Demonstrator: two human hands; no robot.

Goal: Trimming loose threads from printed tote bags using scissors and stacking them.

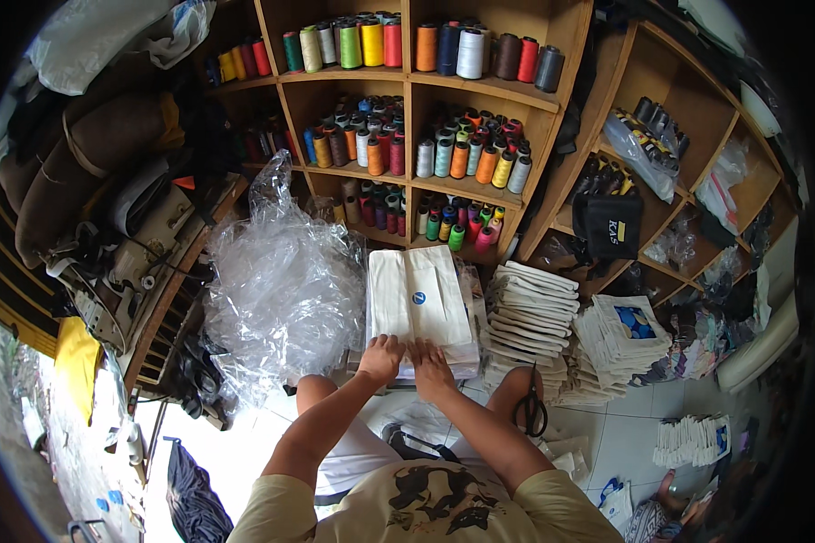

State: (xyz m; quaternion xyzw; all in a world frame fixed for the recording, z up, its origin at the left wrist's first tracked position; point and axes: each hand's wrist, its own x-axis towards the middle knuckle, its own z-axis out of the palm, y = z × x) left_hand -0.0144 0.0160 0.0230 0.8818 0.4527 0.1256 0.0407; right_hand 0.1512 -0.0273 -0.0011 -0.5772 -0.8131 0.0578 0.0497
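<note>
A cream cloth bag [391,285] with a small round blue print lies flat on a plastic-wrapped stack in front of me. My left hand [382,359] is at its near edge, the fingers curled over the cloth. Close beside it, my right hand [433,371] rests on the same edge with the fingers stretched forward onto the cloth. A tall pile of folded cream cloth [530,312] stands just right of the bag. On the left, a big heap of clear plastic wrapping [285,290] reaches nearly to the bag.
Wooden shelves [407,86] full of coloured thread cones rise behind. A sewing machine [145,235] stands on a table at left. Scissors [531,412] are by my right knee. More printed cloth stacks [620,335] lie at right; another person's hand [668,484] shows lower right.
</note>
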